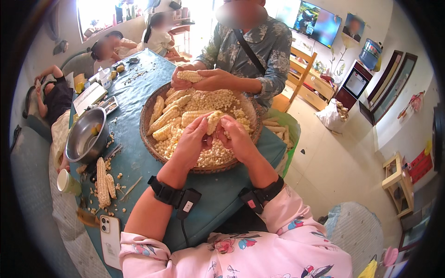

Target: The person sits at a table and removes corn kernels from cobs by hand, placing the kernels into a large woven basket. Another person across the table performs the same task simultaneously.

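Note:
My left hand [194,139] and my right hand [236,137] hold one short piece of corn cob [213,122] between their fingertips, kernels still on it. Both hands are above a round woven basket [150,146] on the table. Loose pale kernels [212,154] fill the near part of the basket. Several whole ears of corn [167,120] lie at its left side, and another ear lies just behind my fingers. Across the basket, a co-worker's two hands hold an ear of corn [189,76].
A steel bowl [74,133], stripped cobs [103,182], a paper cup [67,182] and a phone [110,239] lie along the left of the blue-covered table [146,215]. A green bag of cobs [293,135] stands right of the basket. Other people sit or recline beyond the table.

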A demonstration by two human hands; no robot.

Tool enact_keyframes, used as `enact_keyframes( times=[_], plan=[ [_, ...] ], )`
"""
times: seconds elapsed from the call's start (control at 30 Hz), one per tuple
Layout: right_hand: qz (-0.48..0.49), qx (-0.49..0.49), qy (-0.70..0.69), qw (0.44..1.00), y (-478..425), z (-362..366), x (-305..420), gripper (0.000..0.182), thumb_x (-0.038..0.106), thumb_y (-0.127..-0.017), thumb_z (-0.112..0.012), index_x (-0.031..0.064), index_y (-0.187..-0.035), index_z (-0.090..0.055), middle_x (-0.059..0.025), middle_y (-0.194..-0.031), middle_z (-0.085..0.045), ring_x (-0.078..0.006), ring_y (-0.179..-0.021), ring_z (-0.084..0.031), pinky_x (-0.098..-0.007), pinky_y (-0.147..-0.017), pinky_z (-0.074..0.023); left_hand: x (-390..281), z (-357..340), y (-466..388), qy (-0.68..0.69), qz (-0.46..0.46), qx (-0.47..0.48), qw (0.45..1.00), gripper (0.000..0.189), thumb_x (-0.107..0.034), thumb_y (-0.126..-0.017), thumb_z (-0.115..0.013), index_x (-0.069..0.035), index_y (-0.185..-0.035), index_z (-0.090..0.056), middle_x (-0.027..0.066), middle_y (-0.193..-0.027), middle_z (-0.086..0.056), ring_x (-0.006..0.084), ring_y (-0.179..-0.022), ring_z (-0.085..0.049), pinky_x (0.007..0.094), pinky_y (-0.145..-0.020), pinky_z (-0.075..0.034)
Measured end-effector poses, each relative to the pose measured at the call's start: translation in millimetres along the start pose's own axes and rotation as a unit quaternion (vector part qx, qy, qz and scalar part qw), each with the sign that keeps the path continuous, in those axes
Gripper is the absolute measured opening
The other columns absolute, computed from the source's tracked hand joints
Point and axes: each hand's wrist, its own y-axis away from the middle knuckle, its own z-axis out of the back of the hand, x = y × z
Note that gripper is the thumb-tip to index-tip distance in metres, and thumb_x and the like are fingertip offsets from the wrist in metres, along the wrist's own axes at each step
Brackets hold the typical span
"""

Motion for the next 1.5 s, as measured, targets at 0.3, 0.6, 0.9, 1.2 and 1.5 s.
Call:
enact_keyframes(
  times=[0.3,0.6,0.9,1.2,1.5],
  plan=[
    [0.027,-0.015,0.023,0.999,0,-4,-3,0.022,0.028,-0.091,-0.046,0.0063,-0.088,-0.05,0.0063,-0.067,-0.044,0.0,-0.056,-0.036,-0.0154,-0.047,-0.0293,-2,-3,0,-0.06,-0.023,-0.043,0.997,0.028,-0.025,-0.093,-0.04,-0.01,-0.112,-0.053,-0.0041,-0.07,-0.047,0.0027,-0.057,-0.04,0.0163,-0.049,-0.035],
    [0.22,-0.165,0.164,0.947,-6,-2,-15,0.021,0.02,-0.087,-0.053,0.0012,-0.097,-0.051,-0.0034,-0.085,-0.055,-0.0082,-0.073,-0.05,-0.0228,-0.063,-0.043,2,2,-6,-0.115,-0.072,-0.103,0.985,0.02,-0.025,-0.092,-0.042,-0.01,-0.099,-0.053,-0.0058,-0.068,-0.046,0.0021,-0.055,-0.038,0.0169,-0.048,-0.031],
    [0.126,-0.066,0.199,0.97,-6,4,-16,0.017,0.019,-0.086,-0.053,0.0022,-0.089,-0.052,-0.0016,-0.071,-0.053,-0.0081,-0.067,-0.049,-0.0232,-0.061,-0.0417,2,1,-5,-0.337,-0.156,-0.13,0.919,0.021,-0.019,-0.09,-0.046,-0.002,-0.088,-0.058,0.0025,-0.065,-0.05,0.0091,-0.059,-0.044,0.026,-0.054,-0.037],
    [0.137,-0.09,0.113,0.98,-7,-4,-18,0.021,0.023,-0.088,-0.048,0.0021,-0.087,-0.049,-0.0015,-0.072,-0.05,-0.0081,-0.064,-0.045,-0.0227,-0.06,-0.0399,5,-3,-4,-0.376,-0.186,-0.15,0.895,0.021,-0.02,-0.087,-0.05,0.0,-0.088,-0.057,0.0101,-0.066,-0.054,0.0167,-0.061,-0.049,0.0303,-0.059,-0.041],
    [0.077,0.013,0.163,0.983,-7,6,-11,0.019,0.024,-0.088,-0.052,0.0051,-0.091,-0.048,0.0021,-0.079,-0.05,-0.0039,-0.071,-0.048,-0.0179,-0.061,-0.0394,5,0,-5,-0.396,-0.228,-0.153,0.876,0.022,-0.022,-0.087,-0.049,0.0,-0.085,-0.056,0.014,-0.068,-0.055,0.0243,-0.062,-0.051,0.0337,-0.059,-0.041]
  ],
)
